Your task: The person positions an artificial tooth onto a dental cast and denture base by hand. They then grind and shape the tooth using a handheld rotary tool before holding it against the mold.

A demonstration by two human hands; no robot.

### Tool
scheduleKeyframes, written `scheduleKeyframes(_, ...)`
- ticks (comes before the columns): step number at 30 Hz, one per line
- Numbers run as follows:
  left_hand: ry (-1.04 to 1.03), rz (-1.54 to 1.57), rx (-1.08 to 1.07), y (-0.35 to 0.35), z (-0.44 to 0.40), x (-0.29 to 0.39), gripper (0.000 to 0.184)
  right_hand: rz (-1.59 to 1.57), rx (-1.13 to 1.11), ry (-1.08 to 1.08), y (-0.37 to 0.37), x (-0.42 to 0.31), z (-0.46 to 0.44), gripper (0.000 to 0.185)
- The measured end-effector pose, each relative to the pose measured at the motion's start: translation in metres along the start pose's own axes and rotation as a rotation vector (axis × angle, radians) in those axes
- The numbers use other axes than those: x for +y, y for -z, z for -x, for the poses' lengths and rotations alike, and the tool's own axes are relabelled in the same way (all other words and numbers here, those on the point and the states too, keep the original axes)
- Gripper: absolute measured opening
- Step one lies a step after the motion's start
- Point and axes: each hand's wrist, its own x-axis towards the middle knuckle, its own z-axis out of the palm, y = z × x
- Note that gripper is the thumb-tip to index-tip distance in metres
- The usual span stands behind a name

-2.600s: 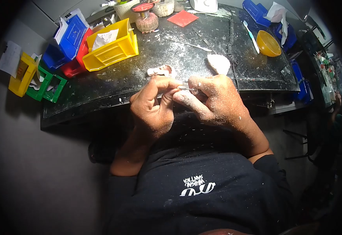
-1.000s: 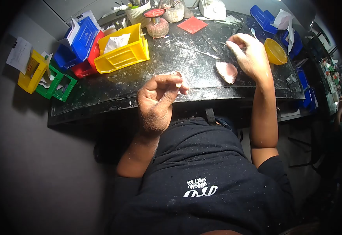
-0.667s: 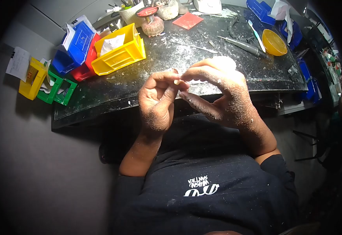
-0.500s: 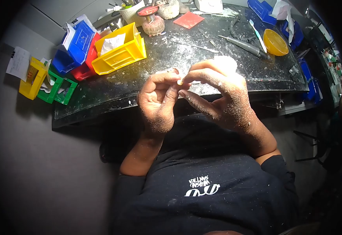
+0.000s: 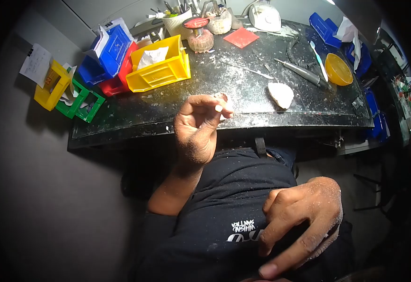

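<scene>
My left hand (image 5: 198, 129) pinches a small whitish piece (image 5: 218, 108) between thumb and fingertips, just over the desk's front edge. My right hand (image 5: 304, 223) hangs low in front of the dark shirt, its fingers bent and apart, with nothing visible in them. White dust covers both hands. A white cast-like lump (image 5: 280, 95) rests on the dark desk, right of my left hand. Behind the lump lies a grey pen-shaped handpiece (image 5: 304, 74), with a thin metal tool (image 5: 250, 70) to its left.
Yellow (image 5: 161, 70), red and blue bins stand at the desk's left, beside green ones (image 5: 78, 101). A red square (image 5: 241, 37), a jar with a red top (image 5: 200, 40) and a tool cup lie further back. At right are a toothbrush (image 5: 319, 61) and an orange bowl (image 5: 338, 69).
The handpiece now lies on the desk. My right hand has left my left hand and come down to the shirt. My left hand still pinches the small piece.
</scene>
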Motion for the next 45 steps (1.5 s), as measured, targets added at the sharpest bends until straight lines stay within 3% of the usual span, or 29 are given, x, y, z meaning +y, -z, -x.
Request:
scheduleKeyframes(3,0.004,0.041,-0.002,0.002,0.000,0.000,0.016,-0.005,0.021,-0.045,-0.009,0.009,0.003,0.018)
scheduleKeyframes(4,-0.014,0.048,-0.017,0.003,0.000,0.000,0.018,-0.059,0.084,0.075,-0.018,0.016,0.004,0.024)
scheduleKeyframes(7,-0.028,0.061,-0.023,0.003,-0.001,0.002,0.020,-0.083,0.158,0.163,-0.008,0.010,-0.007,0.031)
scheduleKeyframes(9,-0.021,0.070,-0.017,0.003,-0.001,0.001,0.021,-0.075,-0.014,0.097,0.004,0.005,-0.008,0.032)
scheduleKeyframes(13,-0.043,0.056,-0.042,0.008,-0.001,0.000,0.018,-0.094,-0.007,0.092,0.011,0.010,-0.003,0.033)
scheduleKeyframes(15,-0.023,0.077,-0.018,0.000,0.000,0.003,0.018,-0.036,0.031,0.039,0.026,0.020,0.006,0.020)
scheduleKeyframes(19,-0.052,0.037,-0.063,0.005,0.002,-0.004,0.017,0.717,0.496,-0.309,0.014,0.024,0.006,0.022)
scheduleKeyframes(24,-0.038,-0.094,-0.022,-0.001,0.007,-0.008,0.017,1.131,0.604,-0.273,0.020,0.064,0.004,0.028)
scheduleKeyframes(32,0.002,-0.137,0.002,0.001,0.011,-0.011,0.018,1.195,0.631,-0.202,0.023,0.087,0.011,0.026)
scheduleKeyframes(37,-0.056,-0.339,-0.074,0.001,0.008,-0.008,0.019,1.173,0.658,-0.224,0.023,0.090,0.013,0.027)
scheduleKeyframes(40,0.078,-0.266,-0.026,-0.009,0.010,0.003,0.017,1.183,0.674,-0.224,0.025,0.086,0.011,0.025)
scheduleKeyframes(45,0.019,-0.291,-0.019,-0.009,0.011,0.001,0.015,1.169,0.672,-0.236,0.025,0.087,0.012,0.026)
